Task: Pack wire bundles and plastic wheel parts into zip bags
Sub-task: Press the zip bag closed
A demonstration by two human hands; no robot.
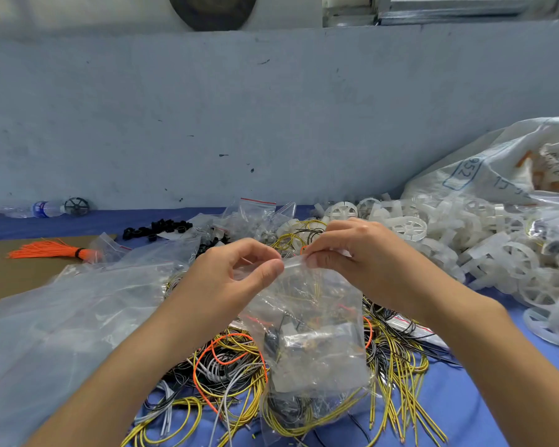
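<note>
1. Head view: left hand [239,269] and right hand [346,253] pinch the filled zip bag [310,333] at its mouth, above the wire pile [233,366].
2. Each grip is closed on thin, slippery film.
3. Hold the stiffer zip strip; the contents sag below.

We see left hand [239,272] & right hand [352,253] pinching top edge of a filled zip bag [313,333] above loose wires [233,366]. White plastic wheels [465,240] piled at right, w/ orange wire bundle [52,251] far left
</note>
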